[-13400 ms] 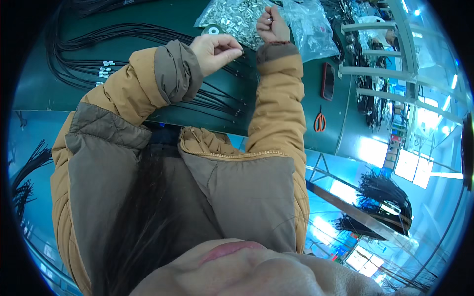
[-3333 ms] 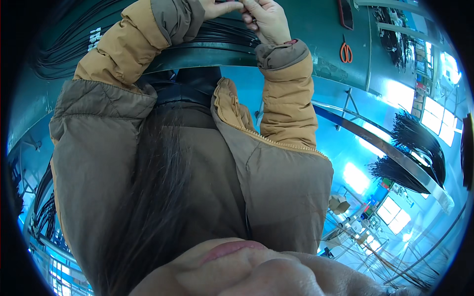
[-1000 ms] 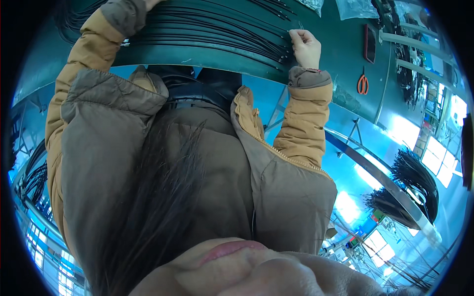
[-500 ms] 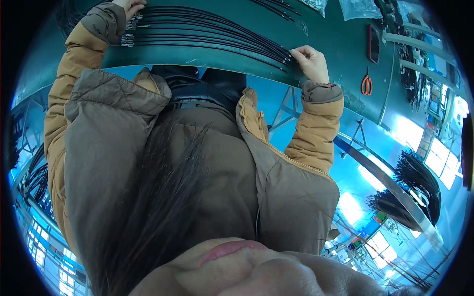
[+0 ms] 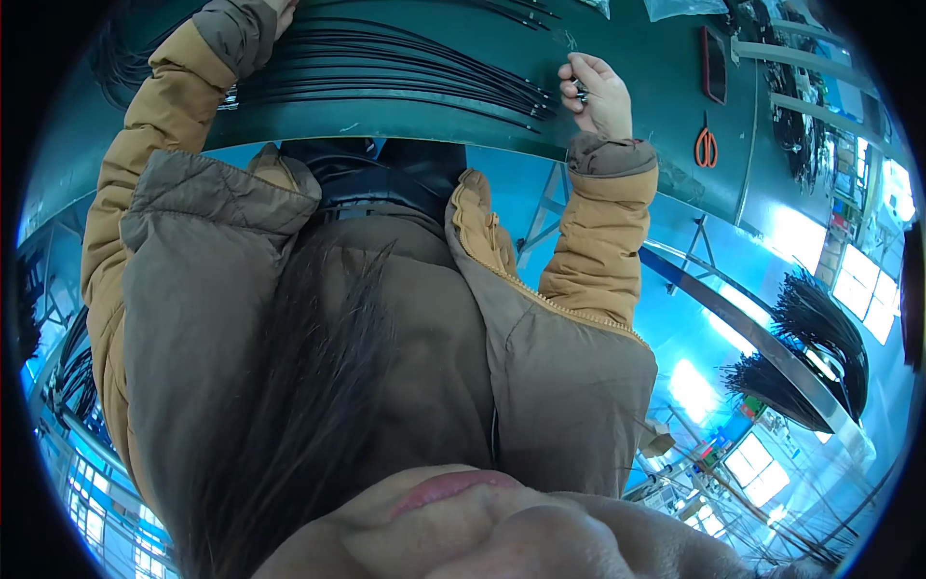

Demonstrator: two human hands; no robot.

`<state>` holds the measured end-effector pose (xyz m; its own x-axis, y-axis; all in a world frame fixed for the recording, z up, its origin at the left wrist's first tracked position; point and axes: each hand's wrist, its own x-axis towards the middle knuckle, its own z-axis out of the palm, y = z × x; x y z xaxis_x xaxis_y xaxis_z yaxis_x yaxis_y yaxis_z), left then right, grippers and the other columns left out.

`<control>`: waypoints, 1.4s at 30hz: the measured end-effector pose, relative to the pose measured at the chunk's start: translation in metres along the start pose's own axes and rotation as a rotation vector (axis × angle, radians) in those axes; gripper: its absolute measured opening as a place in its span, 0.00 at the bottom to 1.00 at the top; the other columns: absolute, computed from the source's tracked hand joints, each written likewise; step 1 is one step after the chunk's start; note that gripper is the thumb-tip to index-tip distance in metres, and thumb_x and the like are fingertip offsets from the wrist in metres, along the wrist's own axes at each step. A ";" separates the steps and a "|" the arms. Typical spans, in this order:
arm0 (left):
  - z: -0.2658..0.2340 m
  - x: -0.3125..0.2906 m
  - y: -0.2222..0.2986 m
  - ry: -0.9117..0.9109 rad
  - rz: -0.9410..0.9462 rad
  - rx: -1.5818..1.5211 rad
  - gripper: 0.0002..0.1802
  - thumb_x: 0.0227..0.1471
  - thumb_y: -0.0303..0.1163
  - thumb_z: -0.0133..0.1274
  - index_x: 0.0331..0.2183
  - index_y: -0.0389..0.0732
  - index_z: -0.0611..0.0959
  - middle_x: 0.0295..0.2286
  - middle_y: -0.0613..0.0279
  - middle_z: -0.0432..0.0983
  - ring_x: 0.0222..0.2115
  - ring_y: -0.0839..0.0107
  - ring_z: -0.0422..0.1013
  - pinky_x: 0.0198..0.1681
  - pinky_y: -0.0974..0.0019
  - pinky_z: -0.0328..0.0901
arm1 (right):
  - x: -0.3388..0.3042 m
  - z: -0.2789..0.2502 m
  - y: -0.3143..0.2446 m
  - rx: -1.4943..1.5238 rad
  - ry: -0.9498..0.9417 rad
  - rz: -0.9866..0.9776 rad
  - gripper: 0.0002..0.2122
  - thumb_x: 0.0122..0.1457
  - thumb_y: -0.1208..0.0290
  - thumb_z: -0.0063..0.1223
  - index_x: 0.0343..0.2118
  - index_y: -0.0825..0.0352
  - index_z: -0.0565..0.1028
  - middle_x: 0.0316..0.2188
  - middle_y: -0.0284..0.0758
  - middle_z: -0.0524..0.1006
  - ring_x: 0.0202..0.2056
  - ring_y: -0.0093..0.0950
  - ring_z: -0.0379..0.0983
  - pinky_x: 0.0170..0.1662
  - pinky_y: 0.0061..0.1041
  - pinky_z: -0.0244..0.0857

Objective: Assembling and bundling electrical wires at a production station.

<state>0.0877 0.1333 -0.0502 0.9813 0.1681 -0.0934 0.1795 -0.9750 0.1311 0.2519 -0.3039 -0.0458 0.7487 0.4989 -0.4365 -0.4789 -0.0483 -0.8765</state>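
Many thin black cables [image 5: 386, 60] lie side by side on the green table [image 5: 637, 29], drawing closer together toward their right ends. Just past those ends, raised a little, is my right hand [image 5: 606, 101]. Its fingers are curled around small black and silver pieces [image 5: 580, 92], too small to name. At the upper edge, by the left ends of the cables, my left hand [image 5: 283, 13] shows only in part. Its fingers fall outside the picture, so what they hold is hidden. My left sleeve covers most of the silver connectors [image 5: 230, 97].
Orange-handled scissors [image 5: 706, 147] and a phone in a red case [image 5: 714, 66] lie to the right. More black cables [image 5: 516, 13] and a clear plastic bag [image 5: 685, 9] are at the far side. Metal rails [image 5: 805, 55] and hanging cable bundles [image 5: 797, 135] stand beyond the right table edge.
My right hand has lifted off the cable ends and moved up, now with small pieces in its fingers. My left hand has shifted slightly right, and its sleeve covers more of the connectors.
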 end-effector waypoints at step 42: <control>0.056 0.064 0.183 0.336 0.475 -0.624 0.05 0.55 0.27 0.57 0.34 0.37 0.78 0.32 0.44 0.75 0.35 0.42 0.73 0.40 0.51 0.70 | 0.007 0.025 0.016 0.442 -0.038 -0.044 0.06 0.69 0.70 0.55 0.41 0.68 0.75 0.35 0.37 0.76 0.31 0.23 0.69 0.28 0.21 0.62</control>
<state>0.1799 -0.0426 -0.0875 0.9127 -0.1079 0.3940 -0.3479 -0.7110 0.6111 0.2379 -0.2793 -0.0579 0.7591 0.5242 -0.3860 -0.6034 0.3441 -0.7194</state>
